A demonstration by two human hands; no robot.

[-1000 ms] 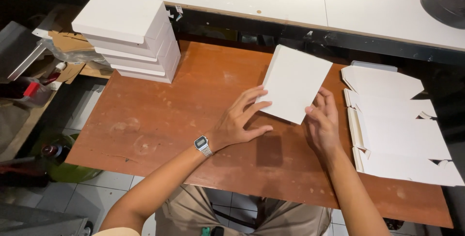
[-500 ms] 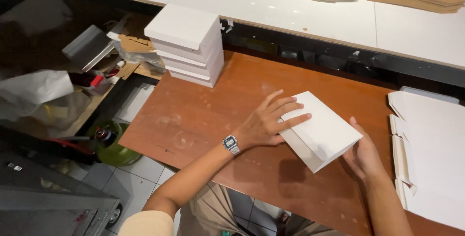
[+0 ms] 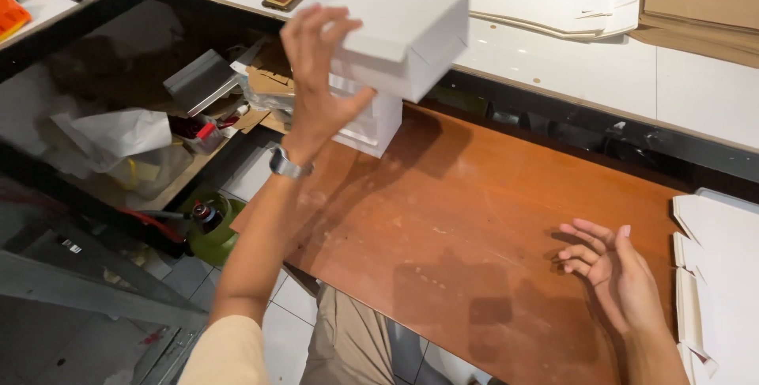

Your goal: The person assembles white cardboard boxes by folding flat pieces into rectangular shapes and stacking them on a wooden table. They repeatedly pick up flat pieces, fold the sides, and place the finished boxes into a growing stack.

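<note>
Cardboard, we judge, light and crushable: our left hand (image 3: 316,77) clamps fingers on the white box's (image 3: 407,33) side; right hand (image 3: 621,274) lies open, empty.

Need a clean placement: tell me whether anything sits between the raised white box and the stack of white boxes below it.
Nothing visible does. The left hand holds the folded white box just above the stack of white boxes, with no object between them. The right hand rests apart on the brown table.

At upper centre the left hand (image 3: 316,77) holds a white box (image 3: 407,29) in its grip above a stack of boxes (image 3: 368,120) on the brown worktop (image 3: 474,227). At lower right the right hand (image 3: 621,274) hovers loose-fingered and empty, beside flat white blanks (image 3: 723,274).
</note>
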